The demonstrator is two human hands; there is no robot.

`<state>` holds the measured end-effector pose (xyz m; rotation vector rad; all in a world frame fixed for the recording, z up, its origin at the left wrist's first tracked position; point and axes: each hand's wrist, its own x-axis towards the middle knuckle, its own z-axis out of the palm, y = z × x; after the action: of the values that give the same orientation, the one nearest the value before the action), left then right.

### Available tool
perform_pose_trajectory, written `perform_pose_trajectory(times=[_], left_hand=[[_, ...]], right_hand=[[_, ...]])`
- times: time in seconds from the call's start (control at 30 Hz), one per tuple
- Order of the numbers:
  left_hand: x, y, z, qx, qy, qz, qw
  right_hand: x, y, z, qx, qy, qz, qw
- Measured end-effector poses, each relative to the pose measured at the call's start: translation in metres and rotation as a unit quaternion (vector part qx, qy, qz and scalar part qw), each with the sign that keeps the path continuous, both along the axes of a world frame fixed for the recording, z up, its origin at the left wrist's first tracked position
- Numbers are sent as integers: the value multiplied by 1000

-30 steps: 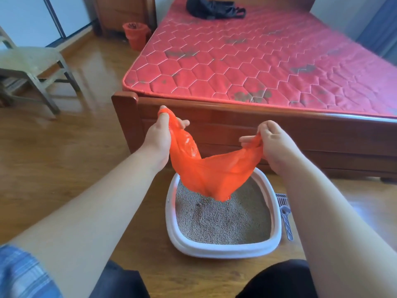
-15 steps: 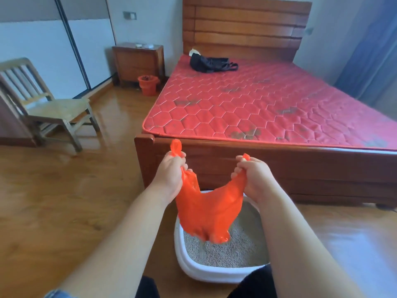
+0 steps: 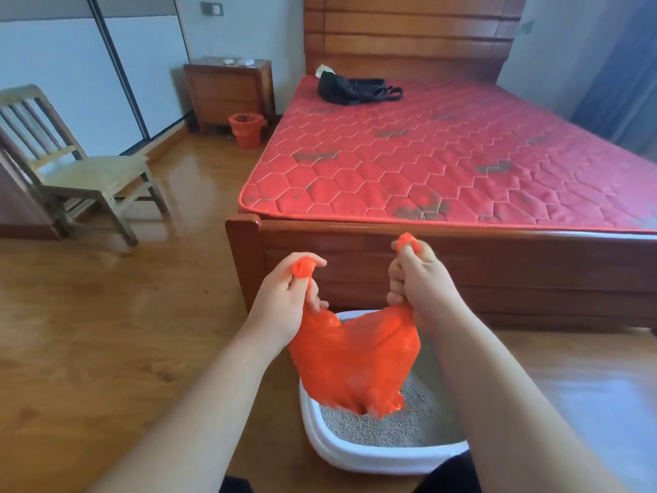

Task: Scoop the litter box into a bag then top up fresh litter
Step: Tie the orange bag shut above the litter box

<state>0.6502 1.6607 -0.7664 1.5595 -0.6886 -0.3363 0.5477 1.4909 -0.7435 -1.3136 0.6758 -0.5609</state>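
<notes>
1. The left hand is clamped on one handle of the bag, fingers curled round the bunched plastic, with a knob of it poking out above the fist. A second ago this hand held its handle further out to the left; it has since drawn in.
2. The bag hangs between the two fists, over the near half of the litter box. Its bottom edge is just above or touching the litter; I cannot tell which. Earlier it was stretched wide and shallow; now it sags deeper, with its mouth not pulled open.
3. The litter looks level and unscooped.
4. The right hand grips the other handle the same way, and has also come inward.
5. My reading: the bag is still being readied. It must be opened and the scoop, out of view now, picked up before any scooping starts.
</notes>
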Motion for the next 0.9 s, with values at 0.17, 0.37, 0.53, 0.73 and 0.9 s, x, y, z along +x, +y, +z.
perform_pose_trajectory(times=[0.17,0.37,0.53,0.73,0.9], left_hand=[[11,-22,-21,11,144,37,989],[15,-19,-20,14,167,47,985],[15,-3,-14,38,18,45,998],[26,5,-22,66,-4,123,990],[34,7,-29,27,190,139,971]], right_hand=[[19,-11,-18,29,54,9,998],[24,-5,-26,-140,85,65,984],[27,6,-22,-169,34,42,984],[40,1,-27,-26,30,53,998],[44,6,-32,-46,29,83,995]])
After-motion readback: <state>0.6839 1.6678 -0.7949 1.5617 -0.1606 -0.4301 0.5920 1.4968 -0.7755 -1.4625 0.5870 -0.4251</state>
